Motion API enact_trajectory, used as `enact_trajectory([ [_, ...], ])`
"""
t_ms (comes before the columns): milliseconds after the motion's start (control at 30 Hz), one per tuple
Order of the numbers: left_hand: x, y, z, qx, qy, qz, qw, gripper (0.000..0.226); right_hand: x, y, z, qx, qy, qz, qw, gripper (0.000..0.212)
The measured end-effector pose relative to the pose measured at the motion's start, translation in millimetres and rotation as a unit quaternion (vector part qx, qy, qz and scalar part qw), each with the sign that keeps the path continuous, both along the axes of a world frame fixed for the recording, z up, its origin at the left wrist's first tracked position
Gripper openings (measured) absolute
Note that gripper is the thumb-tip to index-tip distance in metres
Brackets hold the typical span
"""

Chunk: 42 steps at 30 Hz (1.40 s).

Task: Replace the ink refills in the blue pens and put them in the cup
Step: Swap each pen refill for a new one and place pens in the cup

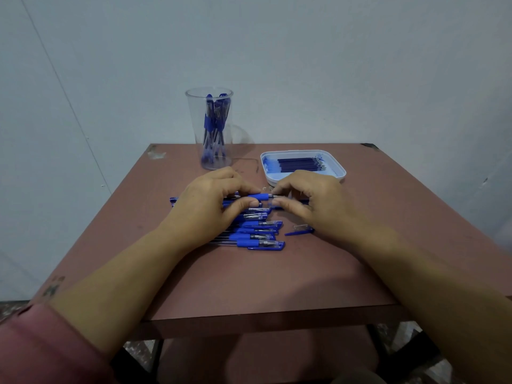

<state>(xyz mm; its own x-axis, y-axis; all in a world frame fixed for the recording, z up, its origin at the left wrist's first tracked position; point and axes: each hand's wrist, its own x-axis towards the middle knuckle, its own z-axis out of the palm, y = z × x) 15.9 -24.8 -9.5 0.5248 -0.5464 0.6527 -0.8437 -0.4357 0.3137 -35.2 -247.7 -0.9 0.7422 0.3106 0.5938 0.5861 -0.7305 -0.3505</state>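
A reddish-brown table stood against a pale wall, and everything in play sat on it. Toward its far edge stood a tall clear cup, upright, with several blue pens inside it, leaning together. To the right of the cup lay a shallow white tray holding a row of dark refills laid side by side.

Both forearms reached in from the near edge, a pink sleeve showing at the lower left. The left hand pinched a blue pen by its rubber grip between thumb and fingers, holding it level above the table. The right hand closed thumb and forefinger on the tip end of the same pen, the two hands nearly touching.

Under and just nearer than the hands lay a loose row of capped blue pens, lying crosswise. To the right of that row, apart from it, rested a single blue cap.
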Motion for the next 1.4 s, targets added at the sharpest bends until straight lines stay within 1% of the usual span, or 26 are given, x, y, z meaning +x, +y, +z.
enact_trajectory([
  [167, -0.7, -1.7, -1.6, 0.000, -0.019, 0.007, 1.000, 0.015, -1.1, 2.6, -1.2, 0.022, 0.024, -0.001, 0.999, 0.001],
  [367, -0.5, -3.4, -2.4, -0.003, -0.010, 0.013, 1.000, 0.016, -1.2, -8.7, 4.2, 0.063, 0.113, -0.010, 0.992, 0.019],
  [400, 0.3, -2.5, -2.4, -0.006, -0.009, 0.016, 1.000, 0.017, -3.3, -14.7, 6.8, 0.058, 0.121, -0.021, 0.991, 0.018],
  [467, 2.4, 0.5, -2.7, -0.009, -0.003, 0.025, 1.000, 0.016, -8.5, -27.8, 12.5, 0.017, 0.145, -0.037, 0.989, 0.014],
  [533, 3.9, 3.0, -3.2, -0.009, 0.004, 0.031, 0.999, 0.017, -12.6, -36.1, 16.4, -0.020, 0.197, -0.035, 0.980, 0.009],
  [600, 4.1, 3.5, -3.3, -0.012, 0.010, 0.033, 0.999, 0.018, -13.6, -37.2, 17.7, -0.053, 0.237, -0.029, 0.970, 0.012],
  [700, 3.5, 2.8, -2.6, -0.011, 0.014, 0.034, 0.999, 0.018, -11.7, -33.2, 17.7, -0.097, 0.260, -0.017, 0.960, 0.009],
  [767, 3.6, 2.8, -2.5, -0.009, 0.014, 0.037, 0.999, 0.018, -12.7, -32.6, 18.5, -0.081, 0.279, -0.028, 0.956, 0.007],
  [833, 3.7, 3.0, -2.5, -0.008, 0.015, 0.038, 0.999, 0.018, -14.5, -33.1, 19.3, -0.040, 0.292, -0.038, 0.955, 0.008],
  [900, 3.2, 3.0, -2.0, -0.009, 0.017, 0.036, 0.999, 0.019, -14.7, -32.6, 19.1, 0.011, 0.266, -0.043, 0.963, 0.008],
  [967, 3.1, 3.0, -1.8, -0.010, 0.019, 0.033, 0.999, 0.019, -12.9, -31.1, 18.4, 0.057, 0.210, -0.041, 0.975, 0.010],
  [1033, 2.8, 2.7, -2.2, -0.008, 0.021, 0.031, 0.999, 0.019, -10.3, -28.7, 17.6, 0.077, 0.175, -0.038, 0.981, 0.011],
  [1133, 1.4, 1.8, -1.4, -0.004, 0.026, 0.025, 0.999, 0.023, -7.8, -24.4, 14.4, 0.095, 0.162, -0.031, 0.982, 0.012],
  [1200, -0.2, 0.7, -0.7, -0.005, 0.022, 0.017, 1.000, 0.027, -6.2, -21.1, 11.5, 0.091, 0.151, -0.027, 0.984, 0.014],
  [1300, -1.2, -2.0, -2.3, 0.002, -0.001, 0.011, 1.000, 0.017, -4.7, -13.1, 8.1, 0.091, 0.140, -0.013, 0.986, 0.017],
  [1400, -1.3, -3.8, -4.6, 0.003, -0.020, 0.013, 1.000, 0.017, -2.8, -5.0, 3.7, 0.099, 0.126, -0.009, 0.987, 0.019],
])
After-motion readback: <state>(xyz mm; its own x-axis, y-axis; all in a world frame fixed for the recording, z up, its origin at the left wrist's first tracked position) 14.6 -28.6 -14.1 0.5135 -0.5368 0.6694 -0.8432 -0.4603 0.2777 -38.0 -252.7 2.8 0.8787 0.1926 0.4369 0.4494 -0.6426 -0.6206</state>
